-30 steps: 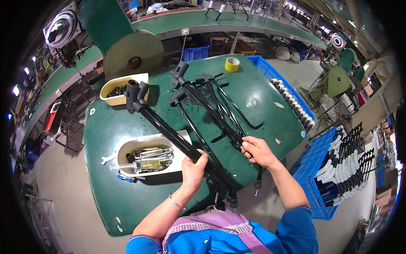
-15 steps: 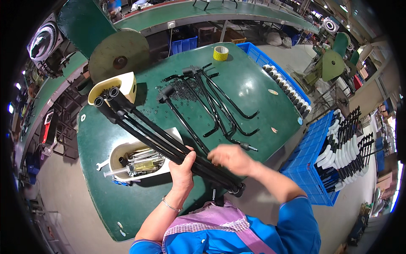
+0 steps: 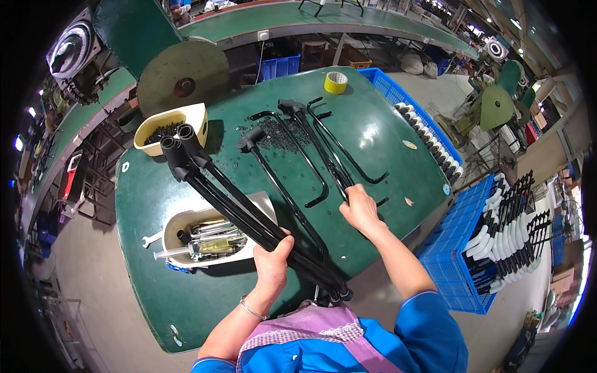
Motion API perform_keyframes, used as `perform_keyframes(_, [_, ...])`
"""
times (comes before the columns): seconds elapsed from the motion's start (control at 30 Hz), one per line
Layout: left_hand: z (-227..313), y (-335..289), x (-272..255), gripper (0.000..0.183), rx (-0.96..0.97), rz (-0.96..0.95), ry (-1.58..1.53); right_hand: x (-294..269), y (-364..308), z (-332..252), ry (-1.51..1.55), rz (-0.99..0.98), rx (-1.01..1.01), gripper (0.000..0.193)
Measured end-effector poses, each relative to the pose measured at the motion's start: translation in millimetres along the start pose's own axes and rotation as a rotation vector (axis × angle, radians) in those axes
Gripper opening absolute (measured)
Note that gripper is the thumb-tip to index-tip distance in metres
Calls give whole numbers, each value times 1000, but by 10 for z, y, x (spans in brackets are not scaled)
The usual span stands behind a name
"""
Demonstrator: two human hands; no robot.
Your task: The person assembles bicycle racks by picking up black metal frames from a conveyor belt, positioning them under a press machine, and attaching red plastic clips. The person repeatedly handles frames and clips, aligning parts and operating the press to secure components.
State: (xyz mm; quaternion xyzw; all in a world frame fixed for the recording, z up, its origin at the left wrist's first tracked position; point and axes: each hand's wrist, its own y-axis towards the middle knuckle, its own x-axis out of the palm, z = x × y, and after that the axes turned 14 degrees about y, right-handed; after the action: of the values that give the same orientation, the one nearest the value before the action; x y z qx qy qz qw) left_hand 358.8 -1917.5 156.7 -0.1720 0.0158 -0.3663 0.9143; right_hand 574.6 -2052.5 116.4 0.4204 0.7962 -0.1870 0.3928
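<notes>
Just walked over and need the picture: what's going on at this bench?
A person holds a bundle of black tubes in the left hand, slanting over the white tool tray. The right hand is at the near end of other tubes on the green table; its fingers are partly hidden. Small black parts lie scattered beyond, and a yellow tape roll sits near the far edge.
</notes>
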Motion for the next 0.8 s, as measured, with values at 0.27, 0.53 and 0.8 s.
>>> perform_keyframes(0.27, [41, -2, 83, 13, 20, -39, 0, -224, -134, 307, 695, 328, 12, 23])
perform_keyframes(0.53, [-5, -6, 112, 15, -30, -64, -1, -464, -362, 103, 1384, 32, 285, 22])
perform_keyframes(0.8, [-14, 1, 112, 16, -42, -55, 12, -468, -808, -115, 1618, -226, 321, 26])
